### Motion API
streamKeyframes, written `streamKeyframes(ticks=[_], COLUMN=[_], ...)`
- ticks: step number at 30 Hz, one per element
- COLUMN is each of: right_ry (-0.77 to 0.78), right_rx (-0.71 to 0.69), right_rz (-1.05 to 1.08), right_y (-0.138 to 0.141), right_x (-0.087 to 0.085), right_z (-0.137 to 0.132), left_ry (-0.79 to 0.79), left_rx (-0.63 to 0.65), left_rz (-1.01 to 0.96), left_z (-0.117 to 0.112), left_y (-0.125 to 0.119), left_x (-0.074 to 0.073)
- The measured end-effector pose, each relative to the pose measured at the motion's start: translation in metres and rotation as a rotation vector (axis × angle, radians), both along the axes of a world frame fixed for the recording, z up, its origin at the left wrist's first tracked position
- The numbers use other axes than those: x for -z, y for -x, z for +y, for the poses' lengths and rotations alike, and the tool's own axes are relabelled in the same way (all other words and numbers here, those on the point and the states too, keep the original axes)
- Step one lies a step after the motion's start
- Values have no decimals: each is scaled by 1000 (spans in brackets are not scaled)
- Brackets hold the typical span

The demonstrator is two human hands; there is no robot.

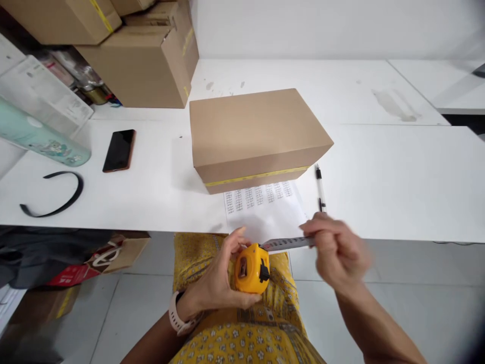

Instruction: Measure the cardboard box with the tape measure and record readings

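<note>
My left hand (222, 278) is wrapped round the yellow case of a tape measure (248, 273), held above my lap with its black lock button facing right. A short length of blade (286, 244) is pulled out of the case towards the right. My right hand (335, 247), slightly blurred, pinches the blade's free end. Beyond both hands a closed cardboard box (257, 131) with a yellow tape strip along its near side rests on the white table. Under its near edge lies a printed sheet (261, 212), partly covered by the box.
A pen (320, 187) lies right of the sheet. To the left are a phone (119, 150), a black curved band (71, 197) and a mint-green bottle (49, 136). Cardboard boxes (140, 71) are stacked at the back left. The white table's (394, 202) front edge runs just beyond my hands.
</note>
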State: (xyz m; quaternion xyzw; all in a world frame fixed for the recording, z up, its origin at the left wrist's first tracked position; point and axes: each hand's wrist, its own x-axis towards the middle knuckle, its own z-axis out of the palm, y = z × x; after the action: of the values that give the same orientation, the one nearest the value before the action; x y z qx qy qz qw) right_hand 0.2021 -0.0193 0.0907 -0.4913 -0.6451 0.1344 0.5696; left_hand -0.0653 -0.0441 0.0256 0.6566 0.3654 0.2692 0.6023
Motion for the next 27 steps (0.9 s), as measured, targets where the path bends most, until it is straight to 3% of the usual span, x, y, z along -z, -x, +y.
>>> streamKeyframes(ticks=[3,6,7,9,11,13,17,21,24,27], right_ry=[-100,-107,-88,-4,158,381,714,740,664,550], right_rx=[-157,-171,-106,155,466,630,585,506,471,404], right_rz=[-190,-338,-355,-344,-331,-380,-573,-653,-489,14], right_y=[18,17,11,-6,-28,-50,-75,-81,-87,-92], right_x=[17,27,30,39,49,57,65,67,68,65], right_z=[-11,-6,-2,9,23,39,63,72,69,54], left_ry=[-76,-173,-212,-301,-404,-526,-816,-1011,-1061,-1107], left_rx=[-24,-22,-23,-46,-102,-165,-205,-126,-114,-161], left_rz=[-23,3,18,54,104,193,455,630,671,608], left_z=[1,5,7,13,21,33,62,87,95,90], left_y=[-3,-4,-4,-3,-2,0,3,4,6,1], left_x=[1,-4,-5,-8,-10,-12,-22,-25,-23,-23])
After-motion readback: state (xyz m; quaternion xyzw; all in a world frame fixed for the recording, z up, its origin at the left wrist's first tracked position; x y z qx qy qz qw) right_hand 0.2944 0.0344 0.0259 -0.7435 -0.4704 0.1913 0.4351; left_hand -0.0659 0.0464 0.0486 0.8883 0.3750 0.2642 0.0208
